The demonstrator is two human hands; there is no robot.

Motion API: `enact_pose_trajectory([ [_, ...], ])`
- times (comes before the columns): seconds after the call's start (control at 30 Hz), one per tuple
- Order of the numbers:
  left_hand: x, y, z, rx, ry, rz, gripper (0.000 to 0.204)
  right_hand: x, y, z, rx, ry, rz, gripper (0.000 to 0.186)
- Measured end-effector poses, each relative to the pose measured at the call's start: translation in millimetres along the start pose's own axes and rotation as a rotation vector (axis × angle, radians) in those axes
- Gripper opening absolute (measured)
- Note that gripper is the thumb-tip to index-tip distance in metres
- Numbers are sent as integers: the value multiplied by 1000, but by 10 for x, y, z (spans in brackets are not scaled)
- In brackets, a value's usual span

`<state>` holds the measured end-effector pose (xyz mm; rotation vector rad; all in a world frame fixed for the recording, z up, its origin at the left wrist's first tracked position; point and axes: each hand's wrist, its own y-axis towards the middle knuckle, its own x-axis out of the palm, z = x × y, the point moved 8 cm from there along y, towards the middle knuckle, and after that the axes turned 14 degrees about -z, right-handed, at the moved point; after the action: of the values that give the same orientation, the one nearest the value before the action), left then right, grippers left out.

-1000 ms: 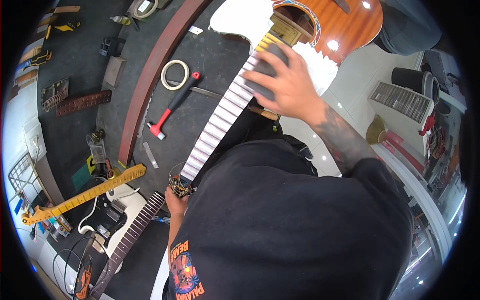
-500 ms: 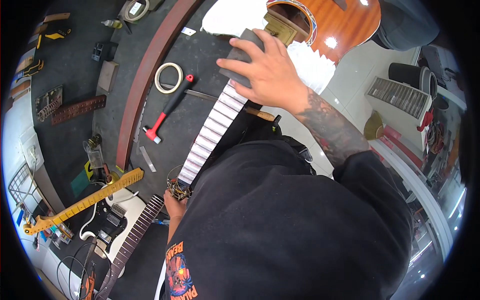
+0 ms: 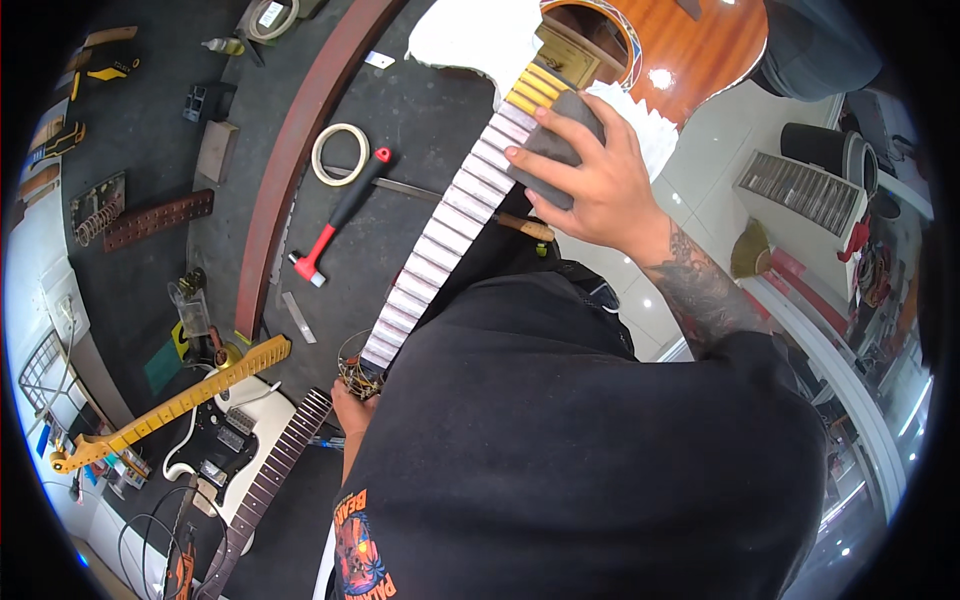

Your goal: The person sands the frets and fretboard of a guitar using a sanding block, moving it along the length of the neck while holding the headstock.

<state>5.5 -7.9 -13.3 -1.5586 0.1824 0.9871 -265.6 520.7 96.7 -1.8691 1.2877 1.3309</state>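
Note:
An acoustic guitar with a glossy orange-brown top lies across the bench, its neck running toward me. White strips cover the fretboard between the frets, with yellow strips near the soundhole. White sheeting lies over parts of the body. My right hand grips a dark grey sanding block, fingers spread over its top, at the right edge of the upper fretboard. My left hand holds the headstock, where loose strings coil; its fingers are partly hidden.
Left of the neck lie a red-and-black hammer, a tape roll and a small metal strip. A curved brown rail crosses the bench. A loose maple neck and a white electric guitar are at lower left.
My right hand has moved right and slightly toward me with the sanding block, uncovering the yellow strips at the upper fretboard. My left hand stays at the headstock.

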Motion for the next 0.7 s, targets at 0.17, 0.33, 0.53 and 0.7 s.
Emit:
enact_pose_trajectory([
  [0.17,-93,6,115,8,53,-3,66,78,403,-83,-12,-41,51,48],
  [0.33,-118,-36,292,26,51,12,63,22,-45,26,23,3,53,48],
  [0.53,-40,1,96,102,81,69,62,40,186,-30,-4,-20,118,47],
  [0.7,-11,3,-39,50,29,70,59,19,-99,28,35,3,65,50],
])
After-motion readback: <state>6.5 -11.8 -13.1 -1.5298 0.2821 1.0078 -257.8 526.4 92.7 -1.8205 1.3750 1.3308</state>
